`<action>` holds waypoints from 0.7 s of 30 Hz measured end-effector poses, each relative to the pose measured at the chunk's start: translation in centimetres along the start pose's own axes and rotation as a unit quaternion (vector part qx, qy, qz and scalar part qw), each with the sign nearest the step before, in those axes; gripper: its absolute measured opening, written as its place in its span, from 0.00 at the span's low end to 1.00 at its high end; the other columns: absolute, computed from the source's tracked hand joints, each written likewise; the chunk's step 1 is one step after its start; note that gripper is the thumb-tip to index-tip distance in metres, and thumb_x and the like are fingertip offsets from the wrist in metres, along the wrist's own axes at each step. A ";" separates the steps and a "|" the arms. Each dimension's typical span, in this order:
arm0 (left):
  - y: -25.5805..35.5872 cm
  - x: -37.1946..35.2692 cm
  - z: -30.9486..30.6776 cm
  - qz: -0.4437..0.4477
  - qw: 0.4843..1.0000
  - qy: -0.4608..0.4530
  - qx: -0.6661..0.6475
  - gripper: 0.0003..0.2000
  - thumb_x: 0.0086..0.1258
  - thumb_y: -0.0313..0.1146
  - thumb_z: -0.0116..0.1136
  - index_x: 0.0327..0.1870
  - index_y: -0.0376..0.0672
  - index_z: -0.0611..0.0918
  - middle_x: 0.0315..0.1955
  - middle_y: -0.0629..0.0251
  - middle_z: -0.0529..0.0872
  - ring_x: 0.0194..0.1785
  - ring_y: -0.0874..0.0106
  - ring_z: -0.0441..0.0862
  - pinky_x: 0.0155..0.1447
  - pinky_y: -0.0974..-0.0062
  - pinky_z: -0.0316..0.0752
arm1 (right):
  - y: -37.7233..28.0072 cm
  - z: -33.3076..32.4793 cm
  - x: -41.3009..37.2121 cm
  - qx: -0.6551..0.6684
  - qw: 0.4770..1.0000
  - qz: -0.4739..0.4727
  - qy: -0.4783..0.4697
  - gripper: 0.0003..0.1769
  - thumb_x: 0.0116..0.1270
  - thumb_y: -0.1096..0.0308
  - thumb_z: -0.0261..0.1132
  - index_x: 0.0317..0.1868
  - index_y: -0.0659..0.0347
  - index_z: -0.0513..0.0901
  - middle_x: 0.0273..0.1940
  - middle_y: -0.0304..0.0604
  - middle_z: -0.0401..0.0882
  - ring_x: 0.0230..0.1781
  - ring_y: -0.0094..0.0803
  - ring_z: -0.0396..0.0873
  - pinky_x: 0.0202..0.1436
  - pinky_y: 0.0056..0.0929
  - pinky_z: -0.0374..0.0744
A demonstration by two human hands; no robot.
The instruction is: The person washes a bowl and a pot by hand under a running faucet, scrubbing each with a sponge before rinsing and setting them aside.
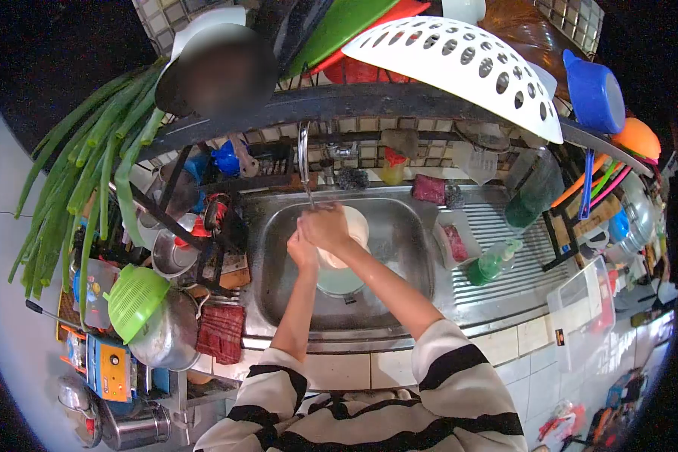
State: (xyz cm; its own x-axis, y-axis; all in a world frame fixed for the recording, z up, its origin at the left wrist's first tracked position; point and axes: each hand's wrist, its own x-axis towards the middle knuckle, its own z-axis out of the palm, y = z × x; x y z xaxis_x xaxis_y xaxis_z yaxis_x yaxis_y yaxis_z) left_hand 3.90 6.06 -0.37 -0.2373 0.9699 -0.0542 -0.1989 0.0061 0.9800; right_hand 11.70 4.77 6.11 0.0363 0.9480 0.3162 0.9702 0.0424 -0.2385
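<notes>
Under the curved metal faucet, my two hands come together over the left part of the steel sink. My right hand reaches across and is folded over the fingers of my left hand. Both look closed, and I cannot tell what, if anything, is between them. Just behind and right of my right hand is a cream-coloured bowl, partly covered by my hand and forearm. Below it in the basin, a pale greenish round vessel shows between my forearms.
Right of the basin stand a white container and a green soap bottle on the ribbed drainboard. A dark red cloth lies left. Overhead, a rack holds a white perforated basket and spring onions.
</notes>
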 end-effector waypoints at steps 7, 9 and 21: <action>-1.6 2.0 -3.0 -0.177 0.960 0.009 -0.219 0.19 0.69 0.40 0.36 0.48 0.34 0.74 0.40 0.56 0.80 0.39 0.64 0.80 0.45 0.70 0.75 | 4.4 1.4 -0.5 0.299 0.930 0.209 -0.034 0.26 0.63 0.49 0.46 0.36 0.64 0.80 0.33 0.52 0.80 0.34 0.50 0.78 0.43 0.40 0.73; -3.0 2.2 -3.9 -0.190 0.933 -0.033 -0.303 0.19 0.69 0.39 0.36 0.49 0.34 0.73 0.43 0.55 0.78 0.43 0.63 0.79 0.48 0.68 0.74 | 5.7 6.2 -1.2 0.436 0.837 0.330 -0.009 0.28 0.62 0.48 0.46 0.36 0.67 0.80 0.33 0.58 0.79 0.36 0.52 0.78 0.46 0.38 0.72; -1.1 4.0 0.2 0.272 0.910 -0.183 0.253 0.13 0.66 0.38 0.44 0.41 0.37 0.75 0.35 0.60 0.76 0.40 0.71 0.73 0.46 0.73 0.67 | 6.7 8.5 -4.6 0.691 0.470 0.497 0.233 0.29 0.62 0.51 0.52 0.34 0.77 0.76 0.35 0.53 0.78 0.32 0.38 0.77 0.39 0.33 0.75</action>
State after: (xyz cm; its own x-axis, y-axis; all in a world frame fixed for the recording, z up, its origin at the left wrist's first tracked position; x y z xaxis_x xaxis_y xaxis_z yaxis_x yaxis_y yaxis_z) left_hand 3.38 9.99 -1.63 0.1802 0.8789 0.4416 0.3385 -0.4769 0.8111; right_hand 16.04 3.38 -4.71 0.6680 0.5575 -0.4928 -0.6528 0.1212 -0.7478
